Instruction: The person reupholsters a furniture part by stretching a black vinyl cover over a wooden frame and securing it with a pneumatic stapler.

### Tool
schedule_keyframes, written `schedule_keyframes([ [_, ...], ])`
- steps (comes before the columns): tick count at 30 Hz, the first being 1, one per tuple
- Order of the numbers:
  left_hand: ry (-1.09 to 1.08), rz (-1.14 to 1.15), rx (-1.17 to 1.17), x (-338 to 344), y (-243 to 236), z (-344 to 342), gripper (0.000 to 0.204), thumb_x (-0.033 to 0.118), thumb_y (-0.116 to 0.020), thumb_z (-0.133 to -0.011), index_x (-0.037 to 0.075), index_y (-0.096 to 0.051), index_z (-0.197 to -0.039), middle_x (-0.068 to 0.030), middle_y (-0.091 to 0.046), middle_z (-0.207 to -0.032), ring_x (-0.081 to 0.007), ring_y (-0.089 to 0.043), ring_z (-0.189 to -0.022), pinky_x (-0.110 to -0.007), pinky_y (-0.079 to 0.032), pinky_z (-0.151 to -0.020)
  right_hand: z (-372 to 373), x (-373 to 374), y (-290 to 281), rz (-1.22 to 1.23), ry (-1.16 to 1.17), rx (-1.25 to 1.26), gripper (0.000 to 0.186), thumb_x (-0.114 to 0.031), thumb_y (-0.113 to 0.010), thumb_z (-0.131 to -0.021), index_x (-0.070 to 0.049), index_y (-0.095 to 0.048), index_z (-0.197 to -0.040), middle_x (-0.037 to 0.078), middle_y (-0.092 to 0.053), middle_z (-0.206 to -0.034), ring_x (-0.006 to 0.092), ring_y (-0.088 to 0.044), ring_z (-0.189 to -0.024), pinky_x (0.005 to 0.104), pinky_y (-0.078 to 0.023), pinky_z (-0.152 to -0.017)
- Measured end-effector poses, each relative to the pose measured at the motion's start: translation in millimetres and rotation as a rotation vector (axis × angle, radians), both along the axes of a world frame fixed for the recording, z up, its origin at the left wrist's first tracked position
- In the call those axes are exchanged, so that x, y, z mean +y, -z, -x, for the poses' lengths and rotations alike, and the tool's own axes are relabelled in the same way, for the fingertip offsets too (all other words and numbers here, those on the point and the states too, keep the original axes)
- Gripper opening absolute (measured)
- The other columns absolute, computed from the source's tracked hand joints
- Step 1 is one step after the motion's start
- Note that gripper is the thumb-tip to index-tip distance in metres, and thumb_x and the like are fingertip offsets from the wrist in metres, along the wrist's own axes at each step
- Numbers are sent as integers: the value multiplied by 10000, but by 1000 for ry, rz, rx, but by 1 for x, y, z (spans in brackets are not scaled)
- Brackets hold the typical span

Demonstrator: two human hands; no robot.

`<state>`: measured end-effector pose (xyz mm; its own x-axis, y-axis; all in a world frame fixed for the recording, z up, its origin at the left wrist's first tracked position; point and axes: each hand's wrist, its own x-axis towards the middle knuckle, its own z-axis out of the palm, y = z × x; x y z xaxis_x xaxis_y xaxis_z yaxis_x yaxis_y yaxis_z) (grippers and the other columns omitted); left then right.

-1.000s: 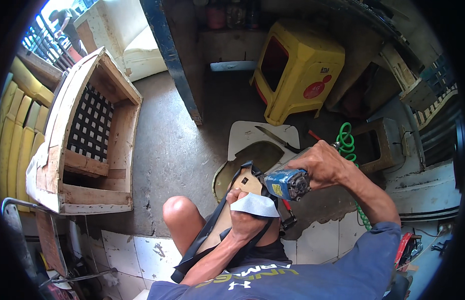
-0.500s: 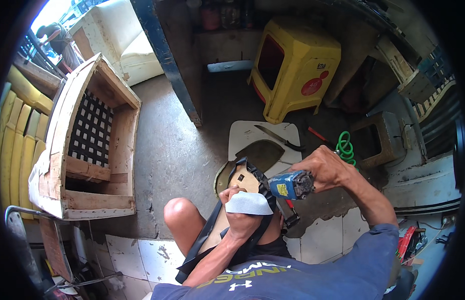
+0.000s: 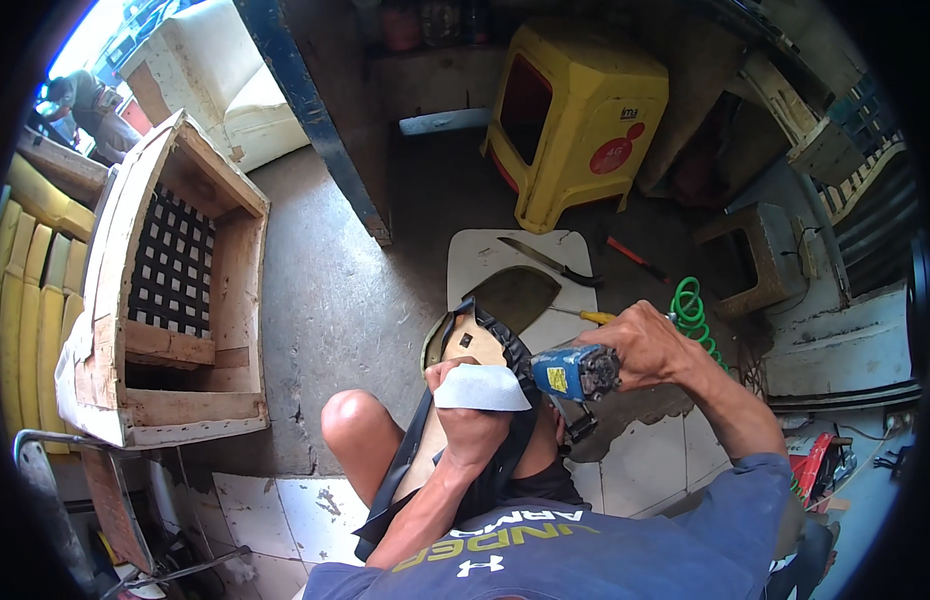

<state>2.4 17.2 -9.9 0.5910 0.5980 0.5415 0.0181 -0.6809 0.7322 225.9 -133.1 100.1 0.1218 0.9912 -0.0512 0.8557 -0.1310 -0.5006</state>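
Fingers (image 3: 442,373) on panel (image 3: 479,346), long axis (apparently) forward-right

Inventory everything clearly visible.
panel: one, tan with black edging, on the lap
staple gun: one, blue, right of the panel
cloth piece: one, whitish, over the panel
board: one, white, floor ahead
knife: one, dark, on the board
long tool: one, red, right of the board
screwdriver-like tool: one, yellow-handled, beyond the staple gun
coiled hose: one, green, right
stool: one, yellow, beyond the board
wooden frame: one, brown, left
slabs: several, yellow, far left
upholstered seat: one, cream, top left
person: one, grey-clad, top left
left hand: one, bare, gripping the panel
right hand: one, bare, gripping the staple gun
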Motion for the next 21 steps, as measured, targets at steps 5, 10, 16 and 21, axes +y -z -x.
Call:
schedule_keyframes([
  [5,11,-60,35,2,9,1,322,28,-820,-669,65,-683,-959,-124,-634,-996,-347,-585,-960,-466,-409,-891,4,-10,0,-53,50,116,246,-182,-811,-695,-127,-769,-932,130,-711,-705,364,-687,-638,433,-544,-583],
  [10,23,-124,60,4,10,-1,313,36,-807,-671,61,-685,-958,-132,-630,-978,-359,-591,-950,-467,-406,-898,9,-20,7,-35,92,144,249,-194,-829,-702,-118,-770,-932,126,-720,-720,359,-689,-643,420,-551,-594],
  [16,22,-101,79,4,7,-2,279,39,-794,-682,74,-705,-943,-125,-640,-961,-351,-597,-953,-466,-409,-898,16,-27,6,-55,112,165,313,-187,-839,-698,-106,-787,-996,137,-759,-796,353,-731,-701,400,-587,-647],
  [21,21,-102,69,8,9,-4,253,32,-784,-680,85,-721,-919,-104,-650,-917,-348,-603,-942,-471,-410,-905,27,-25,6,0,151,142,308,-186,-847,-699,-101,-782,-988,132,-764,-803,361,-731,-708,404,-590,-647],
])
